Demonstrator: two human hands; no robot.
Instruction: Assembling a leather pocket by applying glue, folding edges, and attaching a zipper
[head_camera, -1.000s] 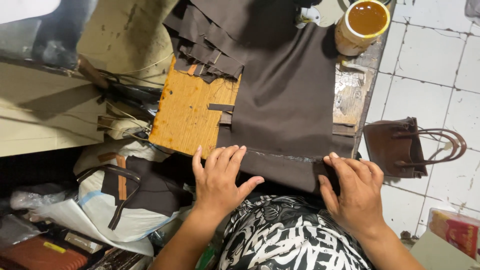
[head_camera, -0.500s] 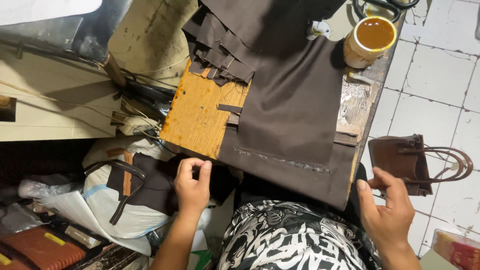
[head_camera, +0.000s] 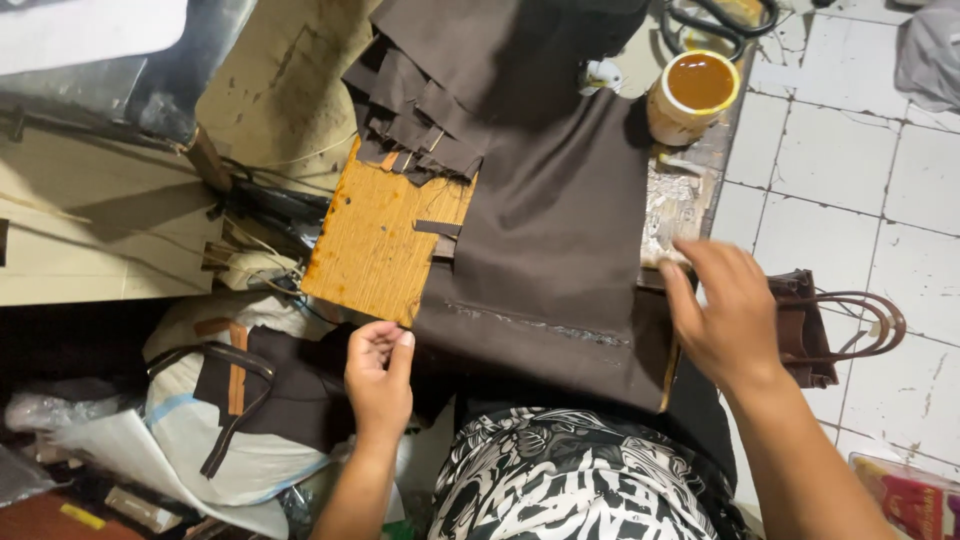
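A large dark brown fabric sheet (head_camera: 555, 240) lies across the worktable and hangs over its near edge. My left hand (head_camera: 379, 375) hovers below the near corner of an orange wooden board (head_camera: 375, 240), fingers curled, holding nothing visible. My right hand (head_camera: 722, 310) is raised at the right edge of the fabric, fingers spread and blurred, near the glue-stained table edge (head_camera: 668, 205). Several cut brown pieces (head_camera: 415, 115) are stacked at the board's far end.
A can of amber glue (head_camera: 695, 92) stands at the far right of the table, black scissors (head_camera: 715, 18) behind it. A brown handbag (head_camera: 830, 325) sits on the white tiled floor at right. Bags and brown straps (head_camera: 235, 400) pile up at left.
Both hands left the fabric's near edge. My left hand drew back to below the board corner. My right hand swung out right, then rose towards the table's right edge.
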